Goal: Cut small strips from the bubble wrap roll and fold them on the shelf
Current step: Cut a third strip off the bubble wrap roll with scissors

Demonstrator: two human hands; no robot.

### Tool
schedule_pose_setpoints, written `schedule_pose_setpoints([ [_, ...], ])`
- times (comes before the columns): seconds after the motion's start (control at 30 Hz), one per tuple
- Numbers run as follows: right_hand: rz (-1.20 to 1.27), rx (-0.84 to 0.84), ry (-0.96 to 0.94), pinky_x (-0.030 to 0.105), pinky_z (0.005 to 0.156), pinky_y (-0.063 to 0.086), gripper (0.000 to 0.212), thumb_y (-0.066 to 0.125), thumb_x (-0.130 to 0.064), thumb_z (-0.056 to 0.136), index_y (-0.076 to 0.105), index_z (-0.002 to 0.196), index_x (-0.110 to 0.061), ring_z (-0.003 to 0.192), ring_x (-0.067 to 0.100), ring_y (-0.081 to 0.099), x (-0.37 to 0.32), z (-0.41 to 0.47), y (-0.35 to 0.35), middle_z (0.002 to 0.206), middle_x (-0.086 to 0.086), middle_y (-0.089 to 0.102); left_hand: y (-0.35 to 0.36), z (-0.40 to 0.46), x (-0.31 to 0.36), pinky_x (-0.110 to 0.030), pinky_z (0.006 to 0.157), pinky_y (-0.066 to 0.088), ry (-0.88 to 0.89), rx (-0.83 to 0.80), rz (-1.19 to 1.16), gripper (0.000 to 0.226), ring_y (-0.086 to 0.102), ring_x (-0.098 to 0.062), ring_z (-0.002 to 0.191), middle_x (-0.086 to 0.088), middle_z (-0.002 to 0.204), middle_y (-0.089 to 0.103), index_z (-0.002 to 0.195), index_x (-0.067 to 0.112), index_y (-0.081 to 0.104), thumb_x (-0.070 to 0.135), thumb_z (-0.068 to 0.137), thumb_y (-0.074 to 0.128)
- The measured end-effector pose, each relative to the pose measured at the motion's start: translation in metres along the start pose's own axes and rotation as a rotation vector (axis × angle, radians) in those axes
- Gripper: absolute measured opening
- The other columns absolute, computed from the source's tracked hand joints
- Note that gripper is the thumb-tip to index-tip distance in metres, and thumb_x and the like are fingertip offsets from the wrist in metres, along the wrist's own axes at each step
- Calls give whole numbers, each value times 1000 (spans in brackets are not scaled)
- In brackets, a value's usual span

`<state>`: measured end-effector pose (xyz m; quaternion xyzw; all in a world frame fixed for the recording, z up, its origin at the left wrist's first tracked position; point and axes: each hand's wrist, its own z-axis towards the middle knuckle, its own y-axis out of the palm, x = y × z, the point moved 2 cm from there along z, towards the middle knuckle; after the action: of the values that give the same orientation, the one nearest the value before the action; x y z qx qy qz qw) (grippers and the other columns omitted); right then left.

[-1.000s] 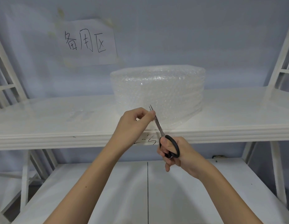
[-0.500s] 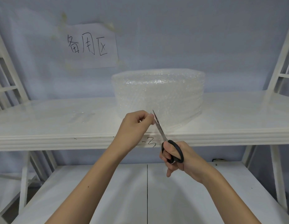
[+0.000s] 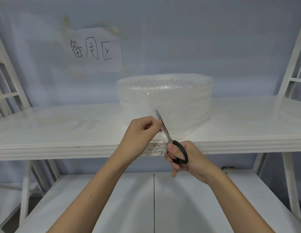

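Right hand [image 3: 188,158]: fingers through the black loops of the scissors [image 3: 170,140], gripping them; slim steel blades nearly closed, tips pointing up and far.
Left hand [image 3: 141,132]: fingertips pinched on a clear edge of wrap just left of the blades.
Shelf [image 3: 45,145]: white, glossy, moulded front edge; a faint clear patch, possibly a finished strip, lies left of the roll, too pale to confirm.
Bubble wrap roll [image 3: 165,98]: wide, low drum, translucent and pebbled, standing mid-shelf.
Paper sign [image 3: 94,51]: handwritten, taped to the far wall.
Progress: a cut appears underway; folding remains.
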<state>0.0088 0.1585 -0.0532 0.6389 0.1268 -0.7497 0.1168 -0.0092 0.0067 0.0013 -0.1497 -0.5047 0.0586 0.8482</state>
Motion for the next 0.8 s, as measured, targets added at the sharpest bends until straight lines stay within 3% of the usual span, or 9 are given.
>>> schedule_pose_setpoints([
  [0.23, 34, -30, -39, 30, 46, 50, 43, 63, -48, 81, 51, 59, -13, 45, 15, 39, -11, 5, 1, 59, -2, 48, 4, -3, -2, -22, 51, 31, -7, -38, -13, 28, 33, -6, 52, 14, 51, 42, 66, 18, 63, 18, 93, 58],
  [0.4, -7, 8, -49, 29, 42, 48, 43, 68, -50, 74, 57, 51, -17, 44, 17, 38, -16, 9, 0, 55, 4, 43, 2, -5, 0, -24, 53, 31, -10, -52, -7, 27, 34, -9, 54, 15, 51, 45, 68, 16, 65, 17, 94, 57],
  [0.53, -25, 3, -48, 27, 42, 47, 53, 64, -60, 68, 55, 60, -8, 47, 20, 43, -22, 13, 0, 53, -3, 52, 4, -9, 3, -23, 51, 30, 0, -108, -3, 27, 33, -8, 54, 15, 50, 47, 70, 15, 66, 14, 95, 56],
  [0.63, -27, 8, -67, 25, 38, 44, 46, 71, -58, 70, 59, 48, -19, 46, 18, 41, -27, 14, 2, 48, -4, 47, 3, -9, 4, -20, 50, 31, 6, -118, 10, 30, 34, -5, 52, 17, 50, 50, 68, 18, 65, 12, 95, 55],
  [0.7, -15, 2, -69, 25, 37, 43, 46, 77, -54, 69, 60, 43, -20, 44, 16, 40, -28, 14, 3, 47, -5, 46, 2, -9, 5, -17, 50, 32, 5, -128, 28, 31, 35, -4, 52, 16, 53, 52, 67, 20, 65, 14, 95, 55],
  [0.8, -10, 3, -79, 26, 38, 44, 44, 68, -51, 73, 58, 43, -20, 44, 15, 40, -27, 14, 4, 52, -2, 48, -4, -5, 5, -19, 53, 33, 8, -105, 116, 39, 38, -3, 51, 13, 58, 52, 58, 25, 61, 30, 96, 55],
])
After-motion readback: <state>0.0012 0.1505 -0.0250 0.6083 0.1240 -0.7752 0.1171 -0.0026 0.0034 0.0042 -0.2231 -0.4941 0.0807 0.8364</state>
